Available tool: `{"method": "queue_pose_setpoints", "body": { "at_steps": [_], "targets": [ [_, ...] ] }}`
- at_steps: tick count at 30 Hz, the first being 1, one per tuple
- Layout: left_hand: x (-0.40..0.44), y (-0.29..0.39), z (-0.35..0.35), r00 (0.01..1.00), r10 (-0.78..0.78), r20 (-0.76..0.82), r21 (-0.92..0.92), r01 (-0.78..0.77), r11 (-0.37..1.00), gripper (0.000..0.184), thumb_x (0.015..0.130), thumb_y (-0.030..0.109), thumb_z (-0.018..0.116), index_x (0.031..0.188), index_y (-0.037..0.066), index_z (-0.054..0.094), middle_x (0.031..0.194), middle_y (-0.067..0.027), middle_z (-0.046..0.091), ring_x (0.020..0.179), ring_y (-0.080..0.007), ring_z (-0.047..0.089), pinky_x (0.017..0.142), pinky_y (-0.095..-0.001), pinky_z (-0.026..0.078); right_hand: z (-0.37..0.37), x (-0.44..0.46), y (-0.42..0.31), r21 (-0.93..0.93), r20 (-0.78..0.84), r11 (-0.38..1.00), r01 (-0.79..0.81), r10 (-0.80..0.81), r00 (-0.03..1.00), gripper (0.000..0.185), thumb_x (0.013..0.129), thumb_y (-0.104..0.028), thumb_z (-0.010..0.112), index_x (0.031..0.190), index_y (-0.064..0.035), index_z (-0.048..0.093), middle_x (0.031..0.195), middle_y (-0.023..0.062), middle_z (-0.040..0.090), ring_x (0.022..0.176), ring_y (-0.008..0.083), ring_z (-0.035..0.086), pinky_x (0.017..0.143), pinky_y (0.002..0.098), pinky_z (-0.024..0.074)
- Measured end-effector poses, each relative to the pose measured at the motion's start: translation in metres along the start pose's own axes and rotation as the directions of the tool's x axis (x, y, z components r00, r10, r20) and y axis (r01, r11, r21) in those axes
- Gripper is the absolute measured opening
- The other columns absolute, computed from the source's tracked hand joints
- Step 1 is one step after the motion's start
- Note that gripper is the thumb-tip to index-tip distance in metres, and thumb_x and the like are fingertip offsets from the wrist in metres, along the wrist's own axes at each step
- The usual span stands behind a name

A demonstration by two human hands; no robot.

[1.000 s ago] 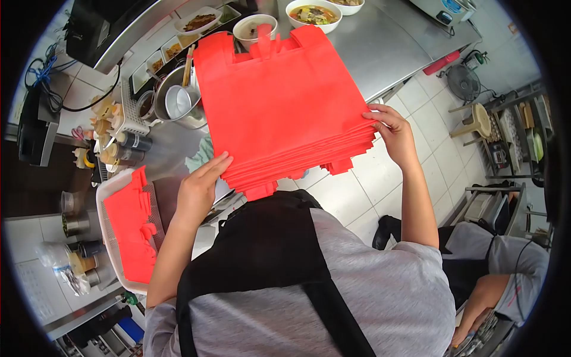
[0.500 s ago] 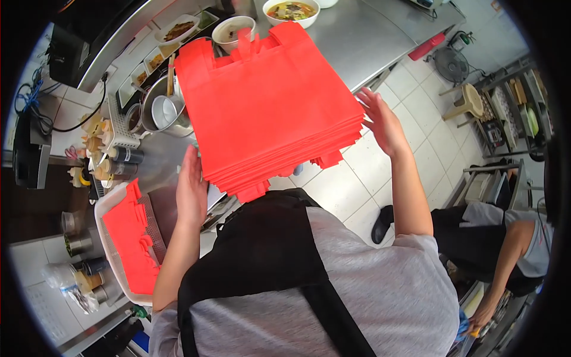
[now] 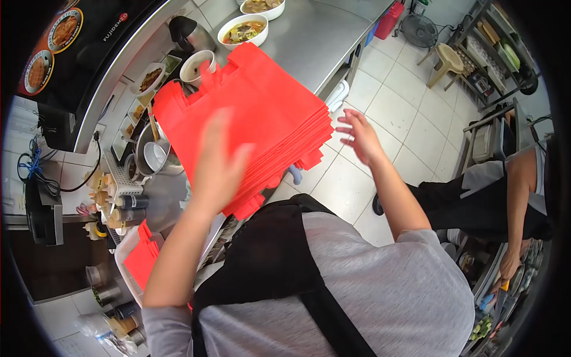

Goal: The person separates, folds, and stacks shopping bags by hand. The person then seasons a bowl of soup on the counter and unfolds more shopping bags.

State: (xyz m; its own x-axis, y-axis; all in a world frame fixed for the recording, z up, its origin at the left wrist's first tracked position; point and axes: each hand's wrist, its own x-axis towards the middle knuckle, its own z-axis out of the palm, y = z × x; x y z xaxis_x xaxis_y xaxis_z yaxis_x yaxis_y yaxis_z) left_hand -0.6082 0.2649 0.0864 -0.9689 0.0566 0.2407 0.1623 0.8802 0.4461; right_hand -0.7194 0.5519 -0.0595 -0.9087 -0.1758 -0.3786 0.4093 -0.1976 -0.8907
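A thick stack of red fabric tote bags lies in front of me at the counter's edge, with handle loops at its far side. My left hand is over the stack's near left part, blurred, with thumb and fingers apart; whether it touches the top bag I cannot tell. Off the stack's right edge, my right hand is raised with spread fingers and nothing in it. More red bags lie in a white plastic basket at the left, partly hidden by my left forearm.
Beyond the stack stand a soup bowl and a white container on the steel counter. Left are a metal pot and squeeze bottles. At right, another person's hand reaches toward a low shelf.
My left hand has moved from beside the stack's left side to over its top. My right hand stays off the right edge. The view has shifted, with the stack lower and further left.
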Motion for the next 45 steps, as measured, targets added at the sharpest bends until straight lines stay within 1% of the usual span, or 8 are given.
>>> {"method": "queue_pose_setpoints", "body": {
  "at_steps": [6,14,21,35,37,39,41,45],
  "targets": [
    [0.062,0.049,0.107,0.932,0.33,0.149,0.301,-0.361,0.883,0.079,0.078,0.023,0.072,0.143,0.003,0.03,0.141,-0.0206,0.036,0.131,-0.0362,0.037,0.107,-0.0439,0.034,0.033,-0.023,0.023,0.305,0.059,0.951,-0.057,0.041,0.997,0.046,0.093,-0.029,0.058,0.128,-0.0016,0.044,0.111,0.0072,0.055,0.092,0.017,0.055,0.078,0.0327,0.0488],
    [0.063,0.058,0.133,0.96,0.204,0.192,0.492,-0.274,0.826,0.094,0.071,0.025,0.076,0.146,0.006,0.022,0.14,-0.0203,0.037,0.128,-0.0355,0.041,0.101,-0.0515,0.039,0.035,-0.011,0.044,0.54,0.131,0.829,-0.145,0.087,0.988,0.031,0.094,-0.015,0.058,0.119,0.0023,0.05,0.105,0.0092,0.062,0.088,0.0156,0.061,0.077,0.0289,0.0506],
    [0.056,0.057,0.149,0.967,0.197,0.162,0.579,-0.255,0.774,0.089,0.083,0.021,0.064,0.152,0.017,0.007,0.141,-0.0298,0.035,0.12,-0.0485,0.048,0.094,-0.0528,0.046,0.034,-0.013,0.048,0.472,0.053,0.881,0.022,-0.053,0.997,0.026,0.093,-0.008,0.057,0.116,0.0047,0.054,0.103,0.0108,0.064,0.089,0.0157,0.063,0.08,0.0271,0.052],
    [0.055,0.06,0.143,0.964,0.202,0.172,0.498,-0.263,0.826,0.087,0.086,0.026,0.062,0.152,0.018,0.006,0.135,-0.0297,0.043,0.115,-0.0454,0.053,0.094,-0.0496,0.046,0.034,-0.018,0.026,0.326,0.078,0.945,0.022,-0.05,0.996,0.026,0.094,-0.007,0.054,0.118,0.0043,0.054,0.11,0.0117,0.062,0.098,0.0191,0.062,0.086,0.0326,0.0531],
    [0.055,0.064,0.127,0.966,0.158,0.207,0.436,-0.235,0.869,0.086,0.087,0.027,0.062,0.151,0.016,0.006,0.138,-0.0293,0.04,0.121,-0.044,0.049,0.099,-0.0512,0.042,0.03,-0.023,0.015,0.241,0.122,0.97,-0.023,-0.007,0.993,0.031,0.094,-0.008,0.055,0.123,0.0017,0.052,0.112,0.0093,0.062,0.102,0.0189,0.06,0.087,0.0336,0.0525],
    [0.047,0.06,0.096,0.97,0.098,0.22,0.079,-0.118,0.99,0.081,0.09,0.031,0.059,0.15,0.01,0.011,0.146,-0.0255,0.032,0.136,-0.0374,0.032,0.11,-0.0528,0.025,0.014,-0.016,0.014,0.131,0.166,0.991,-0.039,0.017,0.986,0.041,0.096,-0.016,0.051,0.133,-0.0018,0.044,0.122,0.0108,0.057,0.109,0.0214,0.057,0.09,0.0373,0.0502],
    [0.037,0.045,0.048,0.975,0.022,0.22,0.112,-0.047,0.993,0.076,0.092,0.037,0.056,0.148,0.005,0.018,0.151,-0.021,0.026,0.143,-0.0307,0.019,0.115,-0.051,0.012,0.006,-0.016,0.009,0.313,0.233,0.949,-0.028,-0.049,0.971,0.051,0.098,-0.027,0.046,0.141,-0.0045,0.034,0.134,0.0138,0.049,0.117,0.0245,0.051,0.094,0.0405,0.0463],
    [-0.014,-0.046,-0.002,0.962,-0.202,-0.183,0.029,0.211,0.977,0.067,0.096,0.04,0.048,0.146,0.001,0.023,0.15,-0.0234,0.026,0.141,-0.0309,0.025,0.114,-0.0442,0.016,0.0,-0.013,-0.014,0.168,0.2,0.985,0.04,-0.073,0.977,0.067,0.098,-0.052,0.036,0.145,-0.0051,0.029,0.144,0.0157,0.038,0.131,0.0283,0.039,0.105,0.044,0.0355]
  ]
}}
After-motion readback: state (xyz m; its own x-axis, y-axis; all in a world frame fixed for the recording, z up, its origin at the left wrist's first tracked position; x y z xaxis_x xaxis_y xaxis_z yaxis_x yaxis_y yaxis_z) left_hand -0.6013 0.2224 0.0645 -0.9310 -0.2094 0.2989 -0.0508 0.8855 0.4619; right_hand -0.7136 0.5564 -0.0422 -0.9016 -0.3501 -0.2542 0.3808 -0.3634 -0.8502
